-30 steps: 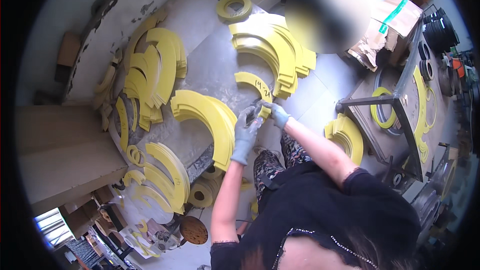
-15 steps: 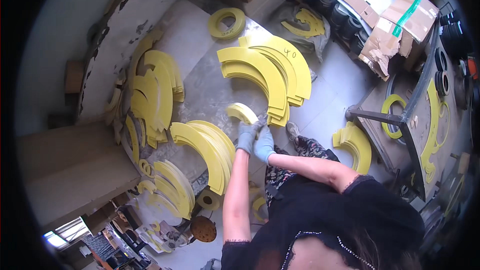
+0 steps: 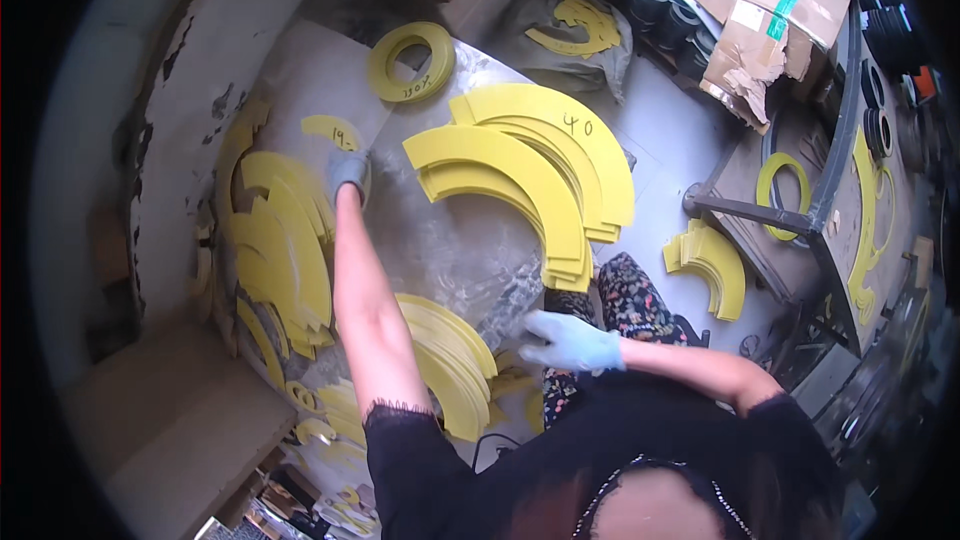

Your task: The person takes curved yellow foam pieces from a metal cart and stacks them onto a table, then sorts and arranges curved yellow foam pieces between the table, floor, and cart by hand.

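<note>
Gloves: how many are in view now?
2: one on the left hand, which holds a small yellow arc; one on the right hand, by the patterned trousers. Others may be hidden.

A scuffed grey table (image 3: 450, 240) carries yellow rings (image 3: 440, 65) at its far edge and a stack of yellow arcs (image 3: 535, 175) at right. A left pile (image 3: 285, 250) and a near pile (image 3: 445, 370) hold more arcs.

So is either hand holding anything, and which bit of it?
The left hand seems to hold a yellow arc toward its near end; the right hand holds nothing.
</note>
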### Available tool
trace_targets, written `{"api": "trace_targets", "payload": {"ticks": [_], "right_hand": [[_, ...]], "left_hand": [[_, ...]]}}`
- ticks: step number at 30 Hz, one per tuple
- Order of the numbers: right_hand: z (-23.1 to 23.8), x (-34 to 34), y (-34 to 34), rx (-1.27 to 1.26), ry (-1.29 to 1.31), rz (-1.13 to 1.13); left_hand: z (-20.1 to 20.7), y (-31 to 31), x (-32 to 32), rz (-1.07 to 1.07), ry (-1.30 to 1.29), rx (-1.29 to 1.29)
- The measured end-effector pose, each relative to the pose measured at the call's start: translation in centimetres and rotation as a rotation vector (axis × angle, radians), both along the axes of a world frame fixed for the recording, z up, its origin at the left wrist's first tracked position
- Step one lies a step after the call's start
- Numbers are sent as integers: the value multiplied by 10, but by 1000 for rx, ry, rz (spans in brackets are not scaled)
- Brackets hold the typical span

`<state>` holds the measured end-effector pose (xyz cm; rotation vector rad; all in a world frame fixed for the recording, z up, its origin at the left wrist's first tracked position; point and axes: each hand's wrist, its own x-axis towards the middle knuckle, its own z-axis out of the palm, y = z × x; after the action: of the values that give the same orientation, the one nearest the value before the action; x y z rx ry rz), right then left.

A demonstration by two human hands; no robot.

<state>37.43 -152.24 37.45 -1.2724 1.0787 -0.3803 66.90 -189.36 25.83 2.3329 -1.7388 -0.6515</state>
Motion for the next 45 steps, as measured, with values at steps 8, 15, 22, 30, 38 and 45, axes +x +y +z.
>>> {"api": "trace_targets", "payload": {"ticks": [8, 15, 22, 30, 38, 45], "right_hand": [[20, -44, -69, -758, 755, -366], [-13, -24, -144, -550, 1106, -153], [-24, -57, -141, -804, 1007, -318], [-21, -48, -118, -103, -27, -356], [-18, 41, -34, 398, -464, -214], [3, 99, -2, 399, -469, -89]], "left_hand": [[-54, -46, 5, 61, -171, 3], [43, 77, 10, -32, 36, -125], [131, 357, -38, 131, -298, -341], [126, 437, -13, 521, -112, 158], [124, 464, 14, 609, 93, -128], [125, 453, -40, 573, 778, -676]]}}
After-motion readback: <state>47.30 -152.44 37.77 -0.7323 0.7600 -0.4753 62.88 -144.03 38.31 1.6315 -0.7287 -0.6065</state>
